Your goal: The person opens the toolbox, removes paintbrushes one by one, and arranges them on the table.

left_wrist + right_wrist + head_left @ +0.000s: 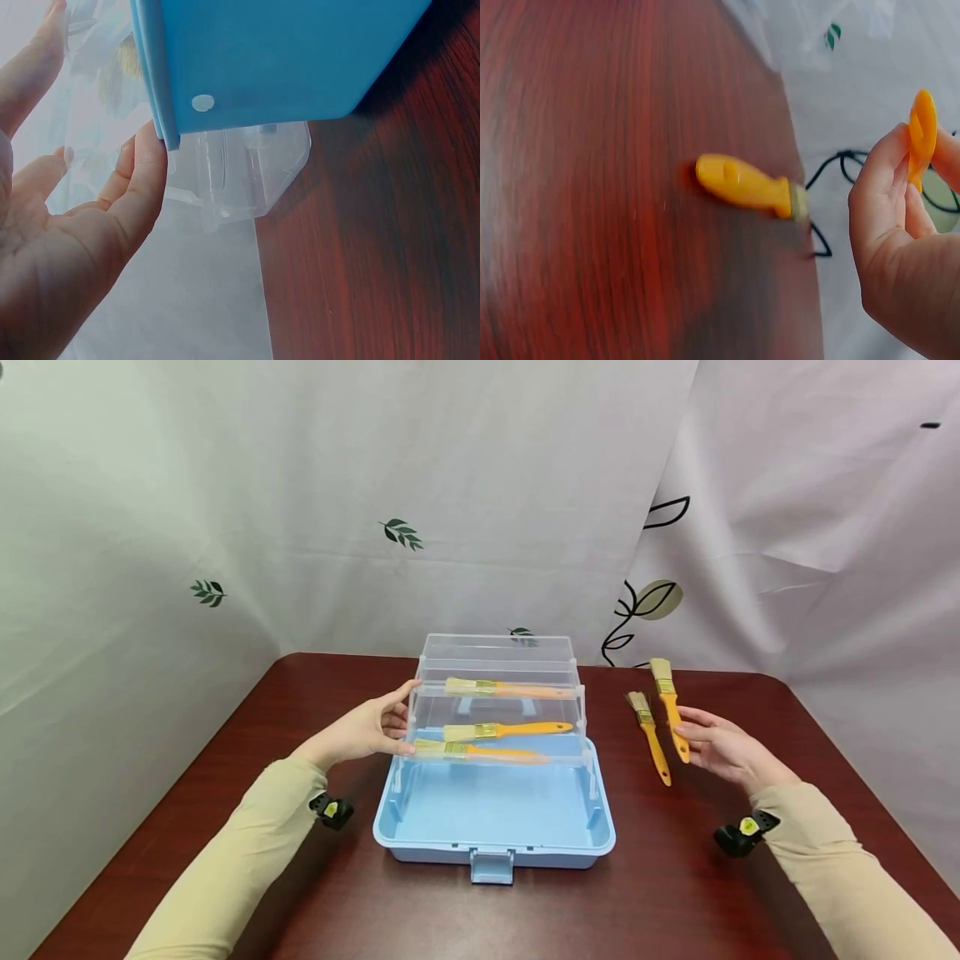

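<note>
A light blue toolbox (pixel 495 857) stands unfolded, with clear stepped trays (pixel 510 647) raised at its back. Three paintbrushes with yellow handles lie in the trays, among them the middle paintbrush (pixel 525 728). At the trays' left end, my left hand (pixel 363 727) holds the clear plastic between thumb and fingers; the left wrist view shows this hand (pixel 82 232) beside the blue box wall (pixel 262 60). My right hand (pixel 731 747) pinches a paintbrush (pixel 670 702) by its yellow handle, bristles pointing away. Another paintbrush (pixel 651 739) lies on the table just left of it.
The dark red wooden table (pixel 525 918) carries the toolbox near its middle. A latch (pixel 492 867) hangs at the box's front. Behind the table hangs a pale curtain (pixel 480 485) with leaf prints.
</note>
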`<state>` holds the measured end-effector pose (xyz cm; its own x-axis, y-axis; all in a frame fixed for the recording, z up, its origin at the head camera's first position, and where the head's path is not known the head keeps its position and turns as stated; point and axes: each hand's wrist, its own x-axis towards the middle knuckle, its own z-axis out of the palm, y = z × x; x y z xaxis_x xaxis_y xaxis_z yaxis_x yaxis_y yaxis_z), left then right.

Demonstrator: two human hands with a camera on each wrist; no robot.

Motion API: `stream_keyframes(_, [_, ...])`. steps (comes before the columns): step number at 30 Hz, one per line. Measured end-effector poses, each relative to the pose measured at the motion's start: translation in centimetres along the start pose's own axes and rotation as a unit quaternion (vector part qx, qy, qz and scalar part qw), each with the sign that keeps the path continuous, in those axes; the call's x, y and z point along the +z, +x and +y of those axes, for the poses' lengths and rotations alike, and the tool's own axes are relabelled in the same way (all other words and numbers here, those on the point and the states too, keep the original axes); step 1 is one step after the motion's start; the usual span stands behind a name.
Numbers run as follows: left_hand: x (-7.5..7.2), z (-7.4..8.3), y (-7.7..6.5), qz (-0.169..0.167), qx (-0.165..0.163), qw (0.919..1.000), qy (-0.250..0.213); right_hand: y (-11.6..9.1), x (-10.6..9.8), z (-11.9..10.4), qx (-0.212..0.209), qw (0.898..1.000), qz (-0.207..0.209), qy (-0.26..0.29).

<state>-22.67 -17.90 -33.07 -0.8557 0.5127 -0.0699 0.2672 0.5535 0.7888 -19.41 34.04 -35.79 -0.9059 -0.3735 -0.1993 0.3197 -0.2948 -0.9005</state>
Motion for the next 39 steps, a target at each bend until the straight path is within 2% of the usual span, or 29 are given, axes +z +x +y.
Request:
stream_keyframes(6, [0.1,-0.1,0.0,0.004,-0.002,1.0,0.006,-0.1,-1.4,0.1,0.017,0.997,0.049,-0.051])
stream_keyframes(11, [0.1,0.0,0.0,0.005,-0.004,1.0,0.006,0.0,-2.7,0.4,0.039,0.989,0.09,-0.114])
stream_keyframes(15, [0.1,0.0,0.0,0.003,-0.002,1.0,0.0,0.0,-3.3,0.6,0.052,0.981,0.106,-0.152])
stream_keyframes(24, [0.1,-0.1,0.0,0.006,-0.003,1.0,0.001,0.0,-3.8,0.7,0.082,0.955,0.122,-0.258])
stream_keyframes(36, [0.1,0.1,0.0,0.006,-0.002,1.0,-0.003,0.4,-4.3,1.1,0.098,0.937,0.117,-0.314])
stream_keyframes(39, [0.1,0.1,0.0,0.005,-0.001,1.0,-0.005,0.4,-4.0,1.1,0.097,0.928,0.124,-0.338])
